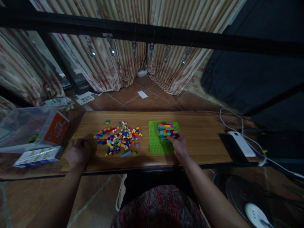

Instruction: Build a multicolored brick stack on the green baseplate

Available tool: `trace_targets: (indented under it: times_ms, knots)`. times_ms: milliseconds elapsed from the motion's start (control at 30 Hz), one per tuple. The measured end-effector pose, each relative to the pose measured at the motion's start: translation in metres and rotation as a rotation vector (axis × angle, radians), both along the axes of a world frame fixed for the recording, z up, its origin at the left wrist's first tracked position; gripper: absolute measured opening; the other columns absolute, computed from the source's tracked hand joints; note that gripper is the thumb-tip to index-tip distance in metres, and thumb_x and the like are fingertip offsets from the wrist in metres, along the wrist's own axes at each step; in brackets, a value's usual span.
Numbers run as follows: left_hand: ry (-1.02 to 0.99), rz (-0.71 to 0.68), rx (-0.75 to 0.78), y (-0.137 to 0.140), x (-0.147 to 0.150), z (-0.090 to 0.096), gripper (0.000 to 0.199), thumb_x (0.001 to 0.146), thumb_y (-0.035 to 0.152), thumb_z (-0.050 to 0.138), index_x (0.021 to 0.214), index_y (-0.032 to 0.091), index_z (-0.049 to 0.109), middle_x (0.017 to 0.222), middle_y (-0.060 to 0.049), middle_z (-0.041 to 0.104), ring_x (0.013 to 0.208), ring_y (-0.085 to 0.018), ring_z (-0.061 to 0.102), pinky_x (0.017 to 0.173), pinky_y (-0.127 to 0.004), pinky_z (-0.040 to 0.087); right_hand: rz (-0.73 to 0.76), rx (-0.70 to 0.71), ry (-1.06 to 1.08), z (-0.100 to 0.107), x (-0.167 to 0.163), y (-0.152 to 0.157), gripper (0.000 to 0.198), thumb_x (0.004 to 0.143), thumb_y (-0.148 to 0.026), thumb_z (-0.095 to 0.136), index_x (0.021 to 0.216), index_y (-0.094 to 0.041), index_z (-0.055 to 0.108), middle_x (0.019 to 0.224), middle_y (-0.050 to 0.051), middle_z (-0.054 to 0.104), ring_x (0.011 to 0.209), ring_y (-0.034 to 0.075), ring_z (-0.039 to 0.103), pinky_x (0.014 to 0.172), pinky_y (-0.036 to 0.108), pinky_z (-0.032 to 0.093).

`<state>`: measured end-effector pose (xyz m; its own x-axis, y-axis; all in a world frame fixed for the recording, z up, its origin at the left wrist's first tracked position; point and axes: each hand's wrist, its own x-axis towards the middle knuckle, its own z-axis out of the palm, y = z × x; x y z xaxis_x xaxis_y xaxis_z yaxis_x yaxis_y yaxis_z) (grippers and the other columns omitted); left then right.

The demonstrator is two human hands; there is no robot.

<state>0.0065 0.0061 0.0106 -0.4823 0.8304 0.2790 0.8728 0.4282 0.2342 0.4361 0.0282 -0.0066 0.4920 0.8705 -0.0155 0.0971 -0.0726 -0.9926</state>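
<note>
A small block build made of many-coloured toy bricks sits on a green studded baseplate. My right hand is at its right side, thumb and fingers closed on its near right corner. Whether a loose brick is also between those fingertips, I cannot tell. Left of the baseplate lies a spread pile of loose toy bricks in many colours, with a long blue brick near the front. My left hand rests in a loose fist on the table's left end, apart from the bricks; its fingertips are hidden.
The wooden table has a white power bank-like device with a cable on its right. At left stand a clear plastic bin and a white-and-blue box. A dark metal bar crosses above, before striped curtains.
</note>
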Motion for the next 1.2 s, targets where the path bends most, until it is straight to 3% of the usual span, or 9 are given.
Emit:
trace_targets:
  times_ms: [267, 467, 700, 900, 1200]
  knots:
    - [-0.018, -0.016, 0.005, -0.001, 0.000, 0.000, 0.027, 0.086, 0.029, 0.043, 0.094, 0.015, 0.065, 0.095, -0.013, 0.064, 0.084, -0.027, 0.060, 0.064, -0.034, 0.042, 0.044, 0.086, -0.026, 0.004, -0.001, -0.020, 0.048, 0.057, -0.038, 0.079, 0.095, -0.019, 0.057, 0.089, 0.004, 0.066, 0.079, 0.018, 0.063, 0.077, 0.035, 0.049]
    - [-0.023, -0.014, 0.011, -0.001, 0.000, 0.000, 0.026, 0.087, 0.027, 0.044, 0.094, 0.014, 0.065, 0.095, -0.013, 0.064, 0.081, -0.024, 0.059, 0.064, -0.033, 0.042, -0.034, 0.129, -0.347, 0.012, -0.009, -0.051, 0.032, 0.075, -0.041, 0.065, 0.097, -0.017, 0.063, 0.100, 0.010, 0.064, 0.085, 0.020, 0.059, 0.076, 0.037, 0.049]
    - [-0.034, 0.024, -0.005, -0.002, 0.004, 0.001, 0.025, 0.085, 0.028, 0.044, 0.092, 0.016, 0.065, 0.094, -0.011, 0.063, 0.080, -0.023, 0.059, 0.063, -0.032, 0.042, 0.170, 0.256, -0.557, 0.035, -0.037, -0.048, 0.021, 0.086, -0.036, 0.055, 0.094, -0.020, 0.066, 0.095, 0.007, 0.065, 0.089, 0.021, 0.059, 0.080, 0.037, 0.047]
    - [-0.042, -0.001, 0.015, -0.002, 0.002, -0.002, 0.026, 0.085, 0.027, 0.041, 0.090, 0.017, 0.064, 0.094, -0.011, 0.064, 0.085, -0.023, 0.059, 0.067, -0.031, 0.042, 0.495, 0.209, -0.651, 0.030, -0.082, -0.035, 0.021, 0.090, -0.030, 0.049, 0.093, -0.021, 0.068, 0.091, 0.007, 0.067, 0.088, 0.021, 0.060, 0.081, 0.036, 0.047]
    - [-0.061, 0.027, -0.018, -0.002, 0.001, -0.004, 0.027, 0.087, 0.030, 0.040, 0.093, 0.017, 0.063, 0.097, -0.011, 0.065, 0.085, -0.024, 0.061, 0.066, -0.031, 0.041, 0.552, 0.219, -0.757, 0.012, -0.114, -0.014, 0.024, 0.090, -0.024, 0.048, 0.094, -0.024, 0.071, 0.091, 0.006, 0.065, 0.092, 0.022, 0.057, 0.086, 0.037, 0.043]
